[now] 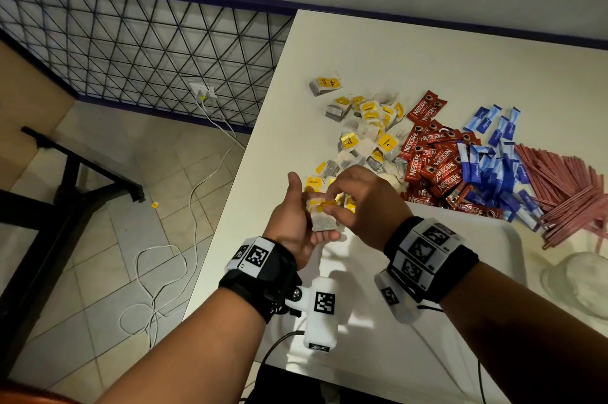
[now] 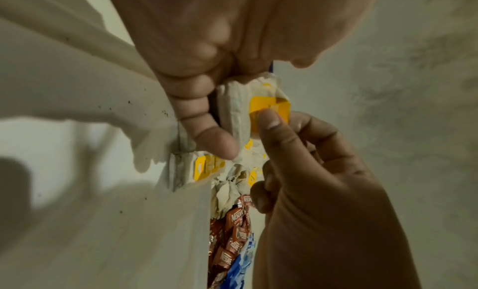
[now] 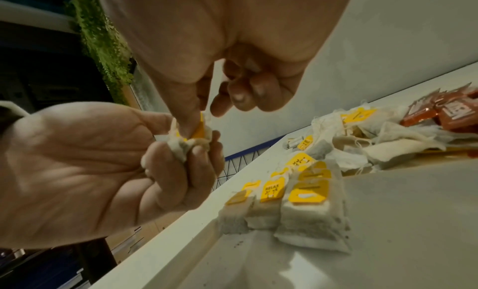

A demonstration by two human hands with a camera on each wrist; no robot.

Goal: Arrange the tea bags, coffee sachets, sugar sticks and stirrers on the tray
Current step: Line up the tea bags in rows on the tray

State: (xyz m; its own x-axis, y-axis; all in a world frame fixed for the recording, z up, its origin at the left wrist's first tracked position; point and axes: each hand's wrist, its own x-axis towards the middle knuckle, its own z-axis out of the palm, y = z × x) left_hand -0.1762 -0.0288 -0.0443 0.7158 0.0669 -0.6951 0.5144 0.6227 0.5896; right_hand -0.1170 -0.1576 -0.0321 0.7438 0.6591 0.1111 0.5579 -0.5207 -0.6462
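Observation:
My left hand (image 1: pixel 309 209) grips a white tea bag (image 1: pixel 320 219) above the white tray's (image 1: pixel 513 232) far left corner. My right hand (image 1: pixel 332 206) pinches that bag's yellow tag (image 2: pixel 269 107) between thumb and forefinger. The right wrist view shows the bag (image 3: pixel 181 146) bunched in the left hand's curled fingers (image 3: pixel 178 171). A short row of tea bags (image 3: pixel 297 207) lies in the tray's corner. Beyond on the table lie a loose tea bag pile (image 1: pixel 365 130), red coffee sachets (image 1: pixel 434 157), blue sugar sticks (image 1: pixel 493 157) and pink stirrers (image 1: pixel 566 186).
A clear glass bowl (image 1: pixel 579 285) sits at the right, beside the tray. The table's left edge (image 1: pixel 237 180) drops to a tiled floor with white cables (image 1: pixel 184 239) and a black stand (image 1: pixel 65 180). A wire mesh panel (image 1: pixel 148 55) stands behind.

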